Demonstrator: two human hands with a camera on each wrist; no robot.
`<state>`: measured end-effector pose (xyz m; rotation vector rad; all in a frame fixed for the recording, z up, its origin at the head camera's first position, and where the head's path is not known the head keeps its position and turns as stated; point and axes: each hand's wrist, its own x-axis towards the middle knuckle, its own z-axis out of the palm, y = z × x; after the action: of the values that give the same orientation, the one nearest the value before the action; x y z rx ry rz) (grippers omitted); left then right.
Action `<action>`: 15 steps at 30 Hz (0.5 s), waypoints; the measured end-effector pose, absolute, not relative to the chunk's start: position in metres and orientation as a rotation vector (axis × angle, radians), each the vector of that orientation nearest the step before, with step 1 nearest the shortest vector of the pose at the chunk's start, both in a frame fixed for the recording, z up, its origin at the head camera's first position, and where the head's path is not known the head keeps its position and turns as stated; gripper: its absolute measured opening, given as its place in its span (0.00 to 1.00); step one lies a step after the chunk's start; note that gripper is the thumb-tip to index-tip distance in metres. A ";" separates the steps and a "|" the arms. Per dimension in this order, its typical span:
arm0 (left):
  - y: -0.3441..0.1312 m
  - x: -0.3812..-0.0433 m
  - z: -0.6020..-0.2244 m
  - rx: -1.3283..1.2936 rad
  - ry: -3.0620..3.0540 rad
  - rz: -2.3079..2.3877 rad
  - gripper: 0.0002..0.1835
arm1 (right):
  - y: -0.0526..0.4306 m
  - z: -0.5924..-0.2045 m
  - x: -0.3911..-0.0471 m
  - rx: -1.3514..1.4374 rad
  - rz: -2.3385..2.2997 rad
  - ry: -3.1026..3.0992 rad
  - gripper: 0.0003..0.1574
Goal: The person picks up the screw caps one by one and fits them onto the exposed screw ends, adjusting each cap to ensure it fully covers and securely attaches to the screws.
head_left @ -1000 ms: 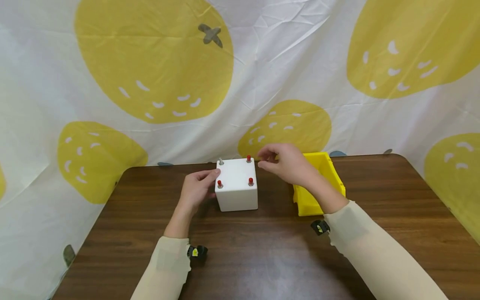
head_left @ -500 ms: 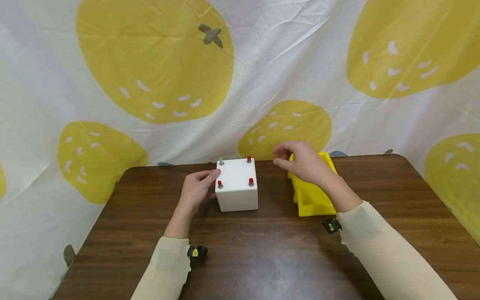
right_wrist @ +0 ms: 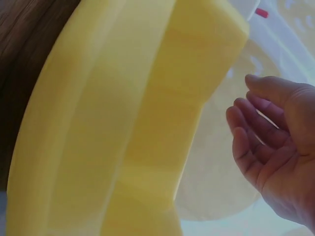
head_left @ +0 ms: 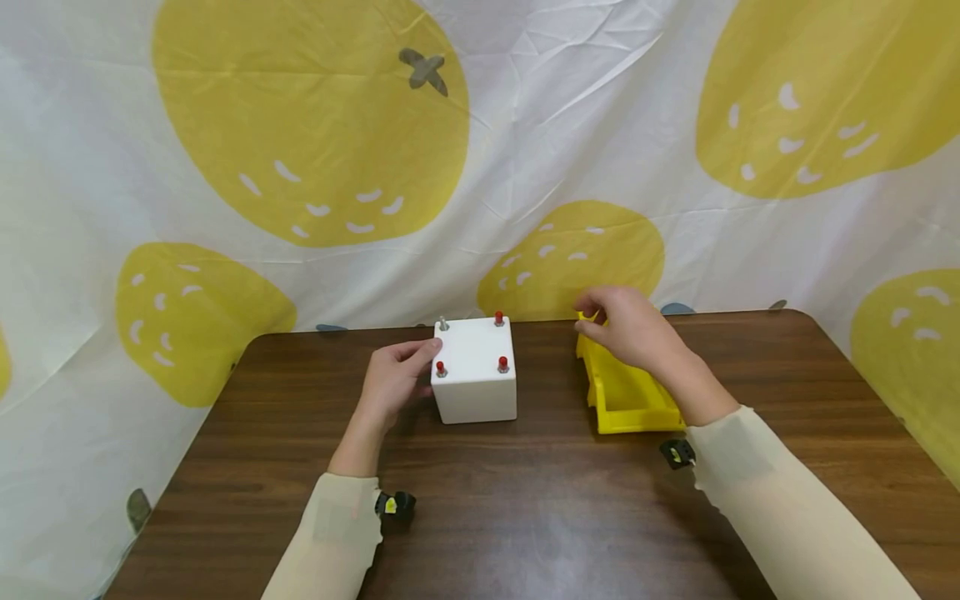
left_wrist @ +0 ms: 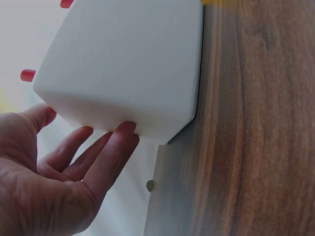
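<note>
1. Evidently, the chief change lay in the right hand (head_left: 633, 329). One second earlier it was beside the far right corner of the white box (head_left: 476, 348); by this moment it had shifted rightward to the far part of the yellow bin (head_left: 641, 421). The right wrist view showed a gap between hand and bin.

2. The shift suggested that handling at the box had paused and that the right hand's work now lay at the bin.

3. Left hand (head_left: 393, 375): unchanged in place. It held the box by its left side, thumb on the top edge and bent fingers against the side face, apparently steadying it.

4. Right hand, state: fingers loosely curved, thumb apart from them, and nothing visible in the palm.

5. Box, position: upright on the brown tabletop (head_left: 517, 500), left of the bin and apart from it.

6. Box, appearance: roughly cubic, smooth and plain-faced, with slightly rounded edges. A post rose near each top corner. Red caps appeared at the near left (head_left: 440, 367), near right (head_left: 503, 363) and far right (head_left: 498, 317); the far-left post (head_left: 443, 323) was bare and metallic grey.
</note>
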<state>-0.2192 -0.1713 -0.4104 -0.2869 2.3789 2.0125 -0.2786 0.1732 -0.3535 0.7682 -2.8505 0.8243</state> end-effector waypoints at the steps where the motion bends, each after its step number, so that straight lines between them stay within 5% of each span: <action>1: -0.171 -0.219 -0.410 -0.285 2.381 2.013 0.28 | 0.175 -0.355 -0.279 0.764 0.806 -2.860 0.14; 15: -0.171 -0.219 -0.411 -0.281 2.395 2.000 0.29 | 0.185 -0.364 -0.285 0.661 0.592 -2.994 0.18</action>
<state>-0.2194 -0.1713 -0.4112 -0.2814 2.3954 1.9997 -0.2851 0.1852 -0.3643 0.6613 -2.9938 0.5919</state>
